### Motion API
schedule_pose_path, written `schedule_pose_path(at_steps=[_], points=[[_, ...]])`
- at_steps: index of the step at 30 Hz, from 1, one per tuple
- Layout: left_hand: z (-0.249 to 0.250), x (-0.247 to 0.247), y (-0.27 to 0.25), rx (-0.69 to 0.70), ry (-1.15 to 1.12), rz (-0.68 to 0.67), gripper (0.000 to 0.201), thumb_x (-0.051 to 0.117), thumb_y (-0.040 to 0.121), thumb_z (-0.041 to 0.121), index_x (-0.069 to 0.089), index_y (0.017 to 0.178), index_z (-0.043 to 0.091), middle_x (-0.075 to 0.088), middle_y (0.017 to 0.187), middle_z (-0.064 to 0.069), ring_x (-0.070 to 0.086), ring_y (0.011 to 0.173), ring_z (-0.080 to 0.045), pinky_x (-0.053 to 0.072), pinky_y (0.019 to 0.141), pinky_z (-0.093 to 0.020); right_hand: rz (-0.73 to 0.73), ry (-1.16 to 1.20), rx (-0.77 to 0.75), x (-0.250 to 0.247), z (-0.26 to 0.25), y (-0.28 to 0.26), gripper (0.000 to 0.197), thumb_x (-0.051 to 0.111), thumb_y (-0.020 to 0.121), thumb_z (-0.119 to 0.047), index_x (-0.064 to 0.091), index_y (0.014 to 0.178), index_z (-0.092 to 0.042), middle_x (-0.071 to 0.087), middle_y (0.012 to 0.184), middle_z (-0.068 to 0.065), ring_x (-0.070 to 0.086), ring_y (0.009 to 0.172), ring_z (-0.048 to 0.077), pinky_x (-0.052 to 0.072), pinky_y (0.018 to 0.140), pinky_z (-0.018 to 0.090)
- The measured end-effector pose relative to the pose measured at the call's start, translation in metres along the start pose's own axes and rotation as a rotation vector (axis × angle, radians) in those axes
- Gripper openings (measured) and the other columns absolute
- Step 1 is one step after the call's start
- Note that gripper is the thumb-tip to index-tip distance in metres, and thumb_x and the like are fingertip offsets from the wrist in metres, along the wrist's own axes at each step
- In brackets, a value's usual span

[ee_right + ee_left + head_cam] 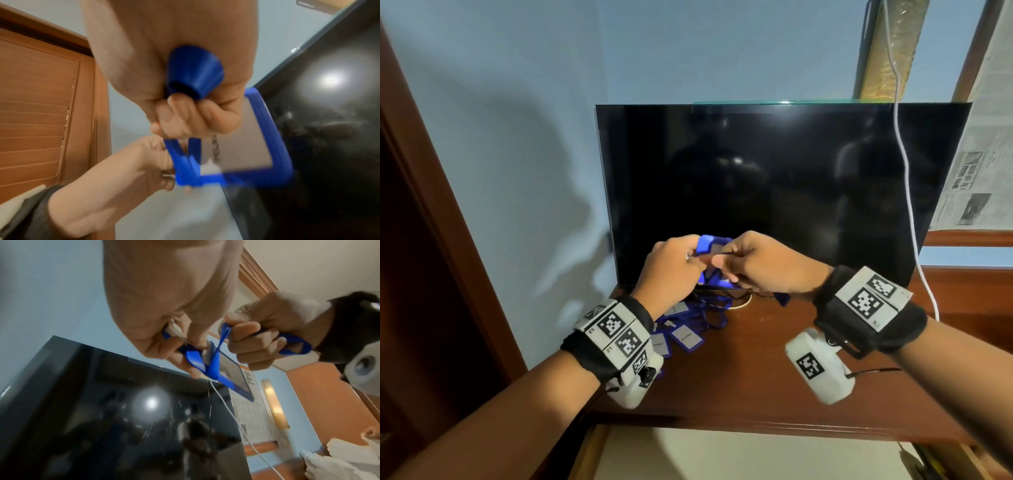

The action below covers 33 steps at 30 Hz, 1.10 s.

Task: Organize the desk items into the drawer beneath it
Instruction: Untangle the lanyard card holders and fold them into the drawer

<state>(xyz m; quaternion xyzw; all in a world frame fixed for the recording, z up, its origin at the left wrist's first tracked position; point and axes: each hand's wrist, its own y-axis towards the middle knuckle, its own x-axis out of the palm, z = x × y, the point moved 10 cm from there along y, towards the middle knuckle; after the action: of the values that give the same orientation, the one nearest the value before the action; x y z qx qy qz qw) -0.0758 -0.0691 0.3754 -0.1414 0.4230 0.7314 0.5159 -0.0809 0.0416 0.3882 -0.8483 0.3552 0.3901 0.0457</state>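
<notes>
Both hands are raised above the desk in front of the monitor, working one blue badge holder with its blue lanyard. My left hand pinches the holder's clip end and the strap. My right hand is curled round the lanyard, and a loop of strap sticks out of its fist. The holder's grey window faces the right wrist camera. A pile of several more blue badge holders and lanyards lies on the desk below my left wrist. The open drawer shows at the bottom edge.
A dark monitor stands at the back of the desk. A white cable hangs down its right side onto the desktop. A wooden door frame is on the left, and newspaper covers a window on the right.
</notes>
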Motion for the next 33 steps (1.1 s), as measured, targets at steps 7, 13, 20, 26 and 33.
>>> schedule_pose_path(at_steps=[7, 13, 20, 26, 33], points=[[0.007, 0.031, -0.032, 0.108, 0.107, -0.466, 0.01, 0.06, 0.093, 0.027, 0.056, 0.084, 0.027, 0.066, 0.098, -0.001, 0.064, 0.099, -0.013, 0.058, 0.077, -0.041, -0.059, -0.122, 0.003, 0.0, 0.013, -0.004, 0.04, 0.051, 0.097, -0.007, 0.049, 0.057, -0.016, 0.052, 0.042, -0.014, 0.051, 0.042, 0.0, 0.039, 0.051, 0.015], [-0.003, 0.029, -0.038, 0.043, -0.146, -0.462, 0.009, 0.062, 0.092, 0.017, 0.069, 0.098, 0.018, 0.071, 0.095, 0.003, 0.067, 0.093, -0.008, 0.055, 0.083, -0.034, -0.052, 0.271, -0.004, 0.016, 0.046, -0.01, 0.046, 0.055, 0.091, -0.037, 0.053, 0.062, -0.001, 0.047, 0.049, 0.011, 0.042, 0.043, 0.019, 0.033, 0.047, 0.026], [-0.01, 0.037, -0.048, -0.133, -0.525, -0.309, 0.026, 0.053, 0.096, 0.006, 0.065, 0.118, 0.011, 0.071, 0.112, -0.009, 0.067, 0.105, -0.023, 0.053, 0.092, -0.033, 0.081, 0.497, -0.01, 0.03, 0.081, -0.025, 0.025, 0.056, 0.087, 0.008, 0.058, 0.068, -0.009, 0.058, 0.05, -0.008, 0.053, 0.046, -0.001, 0.04, 0.045, 0.012], [-0.025, 0.068, -0.069, -0.267, -0.669, -0.199, 0.026, 0.054, 0.095, 0.011, 0.064, 0.12, 0.011, 0.069, 0.115, -0.013, 0.066, 0.106, -0.029, 0.052, 0.093, -0.037, 0.142, 0.56, 0.067, 0.066, 0.129, -0.036, 0.008, 0.053, 0.087, -0.003, 0.061, 0.09, 0.0, 0.056, 0.055, -0.013, 0.055, 0.054, -0.001, 0.04, 0.056, 0.012], [-0.07, 0.07, -0.103, -0.454, -0.739, -0.008, 0.025, 0.058, 0.091, 0.015, 0.069, 0.113, 0.011, 0.068, 0.114, -0.019, 0.06, 0.112, -0.041, 0.041, 0.103, -0.057, -0.022, 1.056, 0.347, 0.16, 0.14, -0.032, 0.025, 0.032, 0.09, 0.004, 0.044, 0.074, -0.011, 0.039, 0.05, -0.003, 0.03, 0.044, 0.009, 0.023, 0.047, 0.024]])
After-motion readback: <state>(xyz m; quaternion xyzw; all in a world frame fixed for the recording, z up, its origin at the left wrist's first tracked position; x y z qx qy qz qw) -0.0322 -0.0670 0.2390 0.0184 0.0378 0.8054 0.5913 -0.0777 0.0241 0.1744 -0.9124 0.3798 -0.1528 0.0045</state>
